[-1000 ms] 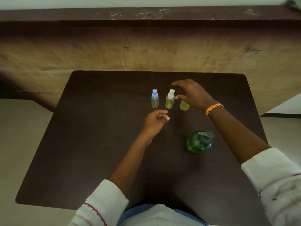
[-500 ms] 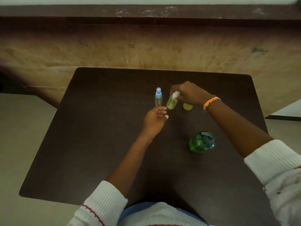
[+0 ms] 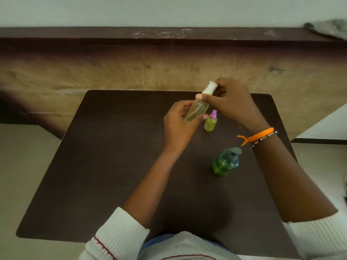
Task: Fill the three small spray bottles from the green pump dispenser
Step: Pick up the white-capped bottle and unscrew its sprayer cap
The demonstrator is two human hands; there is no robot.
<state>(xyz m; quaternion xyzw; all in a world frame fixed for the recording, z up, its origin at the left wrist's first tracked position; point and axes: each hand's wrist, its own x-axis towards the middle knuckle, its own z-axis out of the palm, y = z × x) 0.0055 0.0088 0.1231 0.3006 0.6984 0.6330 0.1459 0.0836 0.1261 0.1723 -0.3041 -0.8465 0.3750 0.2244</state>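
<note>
**Two hands now on the white-capped bottle, lifted off the table**

Two sets of fingers hold one bottle. The right hand (image 3: 232,106) has its thumb and fingers curled round the white cap (image 3: 210,88) and the neck below it, pinching there. The left hand (image 3: 180,122) wraps its fingers and thumb round the clear body of the white-capped spray bottle (image 3: 197,109), which is tilted, cap pointing away and to the right, and held above the table (image 3: 112,166).

A second ago that bottle stood upright in the row and the right hand only hovered over it; half a second ago the right hand had tipped it by the cap while the left waited just below. Now both hands grip it in the air. That pairing, one hand steadying the body and the other on the cap, looks like the start of twisting the top off so the bottle can be filled.

Just beside the left thumb, the pink-capped bottle (image 3: 211,121) stands upright on the table, holding yellow-green liquid. The blue-capped bottle seen earlier is hidden now, probably behind the left hand. Nearer the person, the green pump dispenser (image 3: 225,162) stands untouched under the right wrist, which wears an orange band (image 3: 257,136).

No bottle is open yet, so by my reading the filling has barely begun.
</note>
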